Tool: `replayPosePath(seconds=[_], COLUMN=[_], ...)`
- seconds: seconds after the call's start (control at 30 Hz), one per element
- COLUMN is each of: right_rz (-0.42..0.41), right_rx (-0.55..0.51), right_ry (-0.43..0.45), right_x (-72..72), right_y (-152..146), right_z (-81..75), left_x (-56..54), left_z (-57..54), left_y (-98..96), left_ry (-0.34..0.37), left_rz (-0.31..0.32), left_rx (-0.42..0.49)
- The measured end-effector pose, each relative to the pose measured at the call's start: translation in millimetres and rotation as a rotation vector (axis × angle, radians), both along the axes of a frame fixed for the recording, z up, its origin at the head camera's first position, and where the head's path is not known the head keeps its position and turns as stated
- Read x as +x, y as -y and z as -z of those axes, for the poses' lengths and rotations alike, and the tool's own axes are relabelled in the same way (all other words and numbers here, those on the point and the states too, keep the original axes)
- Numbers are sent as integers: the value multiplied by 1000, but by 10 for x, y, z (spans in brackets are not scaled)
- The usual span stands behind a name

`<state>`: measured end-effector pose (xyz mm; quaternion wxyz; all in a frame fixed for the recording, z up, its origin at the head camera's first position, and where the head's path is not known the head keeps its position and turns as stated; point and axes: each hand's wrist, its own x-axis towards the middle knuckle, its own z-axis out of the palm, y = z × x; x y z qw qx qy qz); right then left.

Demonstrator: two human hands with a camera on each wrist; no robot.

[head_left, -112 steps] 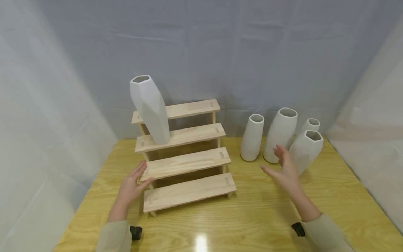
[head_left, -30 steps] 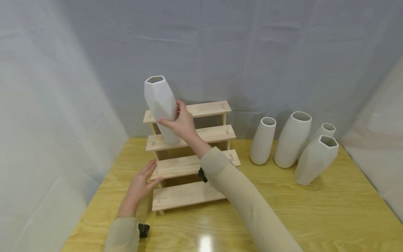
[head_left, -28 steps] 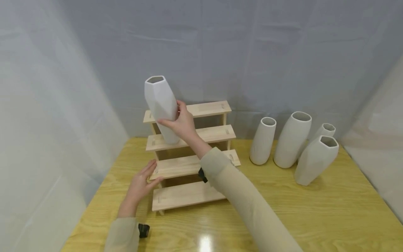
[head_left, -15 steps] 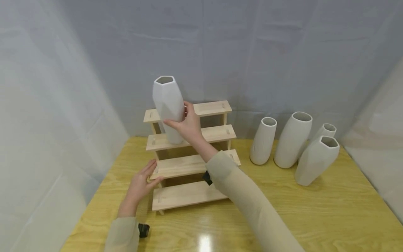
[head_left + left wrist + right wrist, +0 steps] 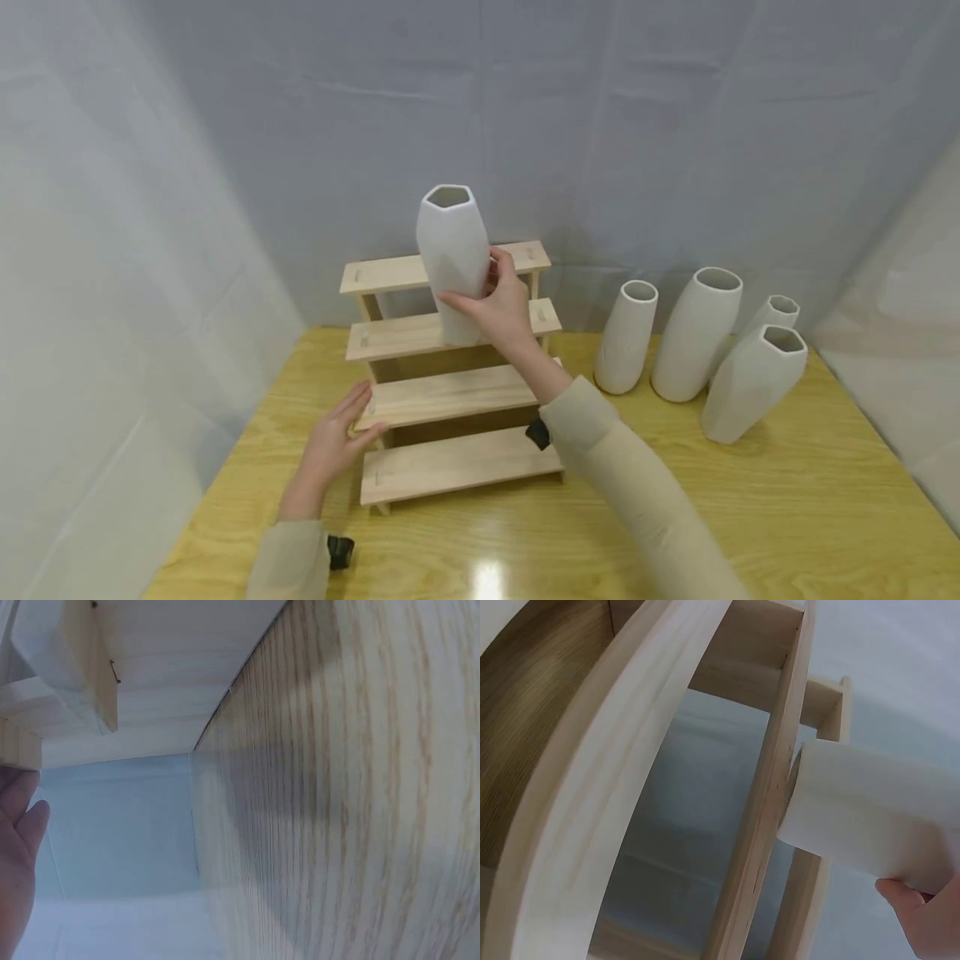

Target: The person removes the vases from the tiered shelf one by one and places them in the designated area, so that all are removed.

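A four-tier wooden display stand (image 5: 457, 461) stands on the table. My right hand (image 5: 501, 310) grips a tall white faceted vase (image 5: 452, 237), thumb on the front and fingers round its right side. The vase is upright, its base at the second tier from the top, right of that tier's middle. In the right wrist view, the base of the vase (image 5: 855, 806) meets the tier's front edge. My left hand (image 5: 330, 446) rests at the left end of the third tier down, fingers fairly straight and thumb spread at the front edge. The left wrist view shows its fingers against the wood.
At the right of the wooden table (image 5: 750, 517) stand a slim round vase (image 5: 625, 342), a larger round vase (image 5: 693, 342), a faceted vase (image 5: 750, 387) and a partly hidden vase (image 5: 780, 310). Grey cloth (image 5: 637, 125) hangs behind.
My right hand has crossed from the vases at the right, taken hold of the faceted vase on the stand and shifted it rightward along the second tier. My left hand has stayed in place.
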<state>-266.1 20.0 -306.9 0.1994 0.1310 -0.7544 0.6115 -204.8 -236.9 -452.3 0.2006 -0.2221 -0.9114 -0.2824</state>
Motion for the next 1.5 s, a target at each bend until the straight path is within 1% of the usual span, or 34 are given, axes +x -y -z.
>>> replayPosePath(seconds=[0.2, 0.3, 0.43, 0.57, 0.73, 0.83, 0.93, 1.07, 1.17, 1.33, 1.5], right_rz=[47, 74, 110, 123, 142, 174, 211, 251, 273, 304, 324], right_rx=[-41, -61, -76, -99, -110, -106, -103, -106, -110, -96, -92], right_ry=[-69, -89, -79, -60, -84, -86, -71, -43, -20, 19, 32], right_x=[105, 150, 220, 293, 378, 419, 453, 495, 529, 598, 638], right_y=[-218, -332, -496, -661, -861, -971, -1073, -1203, -1294, -1430, -1552], right_z=[29, 40, 64, 100, 162, 216, 281, 382, 463, 608, 758], left_x=[9, 3, -2, 5, 5, 2, -2, -6, -10, -13, -4], left_z=[-5, -13, -13, -10, -14, -13, -13, -17, -18, 1, 6], left_y=[29, 42, 52, 64, 81, 91, 101, 103, 102, 110, 110], left_ry=[49, 56, 40, 31, 25, 13, 0, 0, 4, -11, -18], left_rz=[-18, -17, -14, -18, -22, -21, -23, -23, -21, -18, -14], left_rx=[7, 5, 4, 7, 11, 7, 2, -4, -7, -1, 3])
